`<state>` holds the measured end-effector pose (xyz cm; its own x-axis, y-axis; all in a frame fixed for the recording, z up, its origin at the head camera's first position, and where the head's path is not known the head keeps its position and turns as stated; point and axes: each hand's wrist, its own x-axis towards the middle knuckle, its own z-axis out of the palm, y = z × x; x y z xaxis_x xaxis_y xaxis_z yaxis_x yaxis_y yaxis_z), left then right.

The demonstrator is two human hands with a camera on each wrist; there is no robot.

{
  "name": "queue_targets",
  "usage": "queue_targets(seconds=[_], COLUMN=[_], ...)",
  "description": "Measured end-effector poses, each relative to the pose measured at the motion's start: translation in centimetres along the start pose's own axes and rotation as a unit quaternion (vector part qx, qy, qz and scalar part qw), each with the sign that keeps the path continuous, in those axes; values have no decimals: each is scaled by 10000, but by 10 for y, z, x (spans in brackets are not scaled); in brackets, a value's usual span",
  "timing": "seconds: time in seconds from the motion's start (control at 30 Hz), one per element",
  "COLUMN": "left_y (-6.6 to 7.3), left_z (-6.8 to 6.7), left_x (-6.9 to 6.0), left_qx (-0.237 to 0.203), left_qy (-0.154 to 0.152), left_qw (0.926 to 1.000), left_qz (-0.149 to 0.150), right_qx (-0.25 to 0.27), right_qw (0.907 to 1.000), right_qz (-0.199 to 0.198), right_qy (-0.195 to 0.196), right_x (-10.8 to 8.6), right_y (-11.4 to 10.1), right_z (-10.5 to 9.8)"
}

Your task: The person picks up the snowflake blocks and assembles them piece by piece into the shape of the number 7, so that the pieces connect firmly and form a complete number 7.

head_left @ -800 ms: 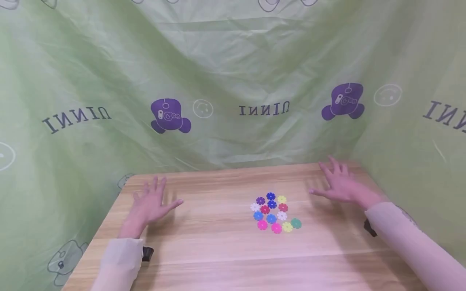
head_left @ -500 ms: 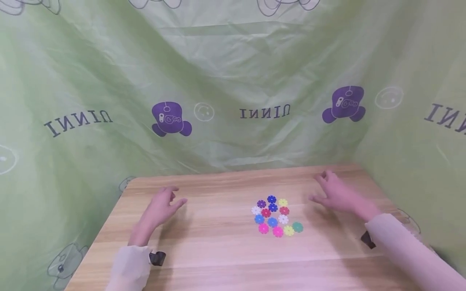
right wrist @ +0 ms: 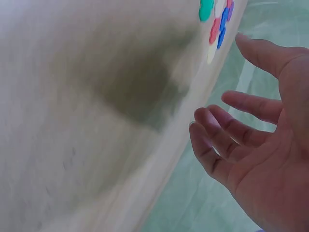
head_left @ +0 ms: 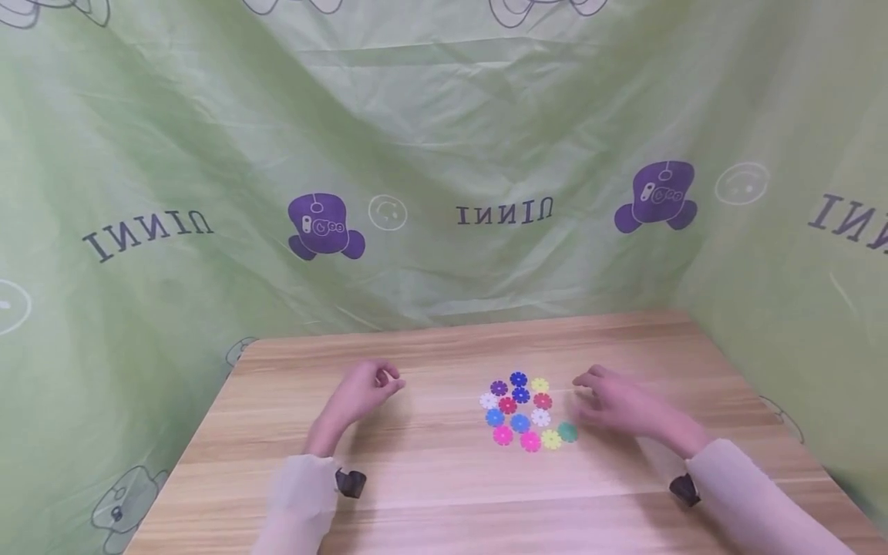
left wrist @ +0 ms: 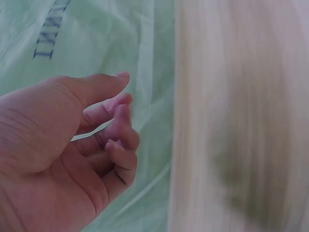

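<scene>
Flower-shaped discs [head_left: 520,423]: fourteen, in a loose cluster lying on the bench [head_left: 416,478], right of its middle; some sit so close that I cannot tell whether they touch.
Far discs: a dark blue disc [head_left: 518,379] farthest, a yellow disc [head_left: 539,385] to its right, a purple disc [head_left: 499,388] to its left, a second dark blue one just nearer.
Middle discs: two white, two red and two light blue.
Near discs: two pink, then another yellow, with a green disc [head_left: 567,432] at the right end.
Left hand [head_left: 357,395]: left of the cluster and well apart from it, raised over the bench; fingers loosely curled, grasping nothing.
Right hand [head_left: 620,401]: just right of the cluster, above the bench, nearest the green disc and the far yellow one; fingers released, loosely bent, holding nothing.
Sleeves [head_left: 297,493]: pale, on both forearms, a small black object [head_left: 351,483] at each wrist.
Green cloth [head_left: 430,139]: hangs behind the bench and along both sides, printed with purple figures [head_left: 326,225] and mirrored lettering [head_left: 505,210].
</scene>
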<state>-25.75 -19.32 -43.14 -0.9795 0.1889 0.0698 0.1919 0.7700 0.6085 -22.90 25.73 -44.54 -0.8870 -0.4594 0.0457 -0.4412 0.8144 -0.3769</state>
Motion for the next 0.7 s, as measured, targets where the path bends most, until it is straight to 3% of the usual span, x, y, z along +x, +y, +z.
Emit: queue_targets(seconds=[0.3, 0.53, 0.7], left_y=[24, 37, 44], left_z=[49, 71, 87], left_x=[12, 20, 27], left_qx=[-452, -1013, -882], left_qy=[-665, -864, -955], left_qw=[9959, 9905, 9900], left_qz=[414, 342, 554], right_qx=[180, 319, 396], right_qw=[9996, 9989, 9985], right_qz=[134, 239, 198], right_qy=[-168, -239, -325], right_x=[-5, -7, -7], right_y=[-8, -12, -15], right_z=[12, 19, 20])
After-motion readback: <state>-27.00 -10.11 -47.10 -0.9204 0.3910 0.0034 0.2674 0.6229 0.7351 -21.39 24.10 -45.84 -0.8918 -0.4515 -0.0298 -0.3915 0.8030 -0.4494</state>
